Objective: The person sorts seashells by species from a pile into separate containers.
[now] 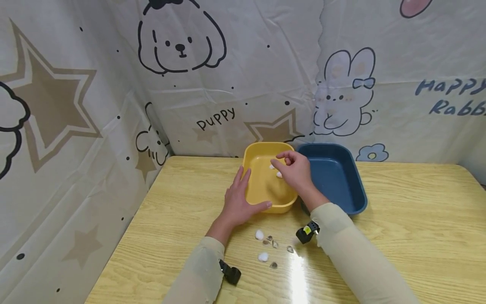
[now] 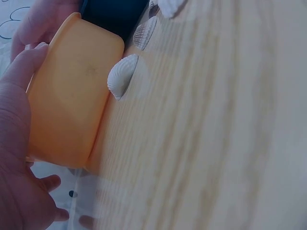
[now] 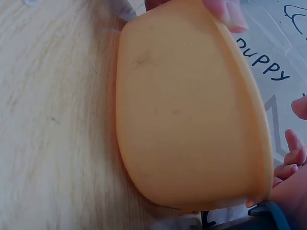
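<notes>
My left hand (image 1: 239, 202) rests on the near left corner of a yellow plastic basin (image 1: 271, 208). Its fingers lie straight along the left side and its thumb reaches over the front rim, as the left wrist view also shows. Over the basin's right part hovers my right hand (image 1: 297, 171), thumb and fingers bent loosely with a gap between them; I see nothing held there. Beneath it, white shells (image 1: 279, 175) lie inside the basin. In front, on the table, are a white ridged shell (image 2: 122, 76), another white shell (image 1: 263, 256) and several small brownish shells (image 1: 274, 265).
A dark blue basin (image 1: 358, 181) stands against the yellow one on its right. Both stand on a light wooden table (image 1: 182, 202), near its back edge. Behind hangs a printed cloth (image 1: 247, 76) with cartoon animals. Wrist cameras (image 1: 230, 273) sit on both sleeves.
</notes>
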Available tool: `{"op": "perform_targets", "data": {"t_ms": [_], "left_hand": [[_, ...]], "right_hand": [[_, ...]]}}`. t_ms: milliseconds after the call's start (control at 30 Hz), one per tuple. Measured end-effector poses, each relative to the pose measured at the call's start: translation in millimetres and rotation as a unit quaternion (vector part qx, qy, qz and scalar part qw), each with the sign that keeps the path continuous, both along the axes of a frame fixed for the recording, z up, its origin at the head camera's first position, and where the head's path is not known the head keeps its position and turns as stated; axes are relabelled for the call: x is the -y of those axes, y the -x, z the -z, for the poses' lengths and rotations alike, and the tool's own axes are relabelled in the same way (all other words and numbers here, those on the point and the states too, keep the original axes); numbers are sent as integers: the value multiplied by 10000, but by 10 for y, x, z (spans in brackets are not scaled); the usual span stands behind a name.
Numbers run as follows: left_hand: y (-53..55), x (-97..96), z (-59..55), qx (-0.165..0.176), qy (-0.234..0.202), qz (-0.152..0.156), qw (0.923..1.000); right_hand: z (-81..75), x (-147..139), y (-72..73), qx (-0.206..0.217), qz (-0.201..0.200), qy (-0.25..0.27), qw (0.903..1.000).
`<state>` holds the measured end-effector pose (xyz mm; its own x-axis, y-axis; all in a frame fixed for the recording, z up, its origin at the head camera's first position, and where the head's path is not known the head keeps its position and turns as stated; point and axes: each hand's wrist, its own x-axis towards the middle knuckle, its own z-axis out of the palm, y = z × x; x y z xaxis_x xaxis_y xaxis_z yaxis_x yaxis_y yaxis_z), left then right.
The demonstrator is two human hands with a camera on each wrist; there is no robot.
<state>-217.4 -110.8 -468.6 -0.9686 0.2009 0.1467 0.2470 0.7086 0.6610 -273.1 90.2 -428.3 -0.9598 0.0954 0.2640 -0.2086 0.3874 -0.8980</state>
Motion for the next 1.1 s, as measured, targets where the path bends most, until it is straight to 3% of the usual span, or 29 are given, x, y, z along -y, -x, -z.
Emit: {"op": "perform_targets", "data": {"t_ms": [200,733,1100], "left_hand": [[0,-14,9,31,-82,-4,10000],[-11,-14,-5,80,-66,-125,9999],[-7,-7,19,-88,-62,-20,9999]], "right_hand": [[-64,-17,-125,-240,-107,-14,9997],[-174,-17,-727,-885,-581,-192,9942],[-7,-17,-1068,-1298,-760,-324,9881]]}}
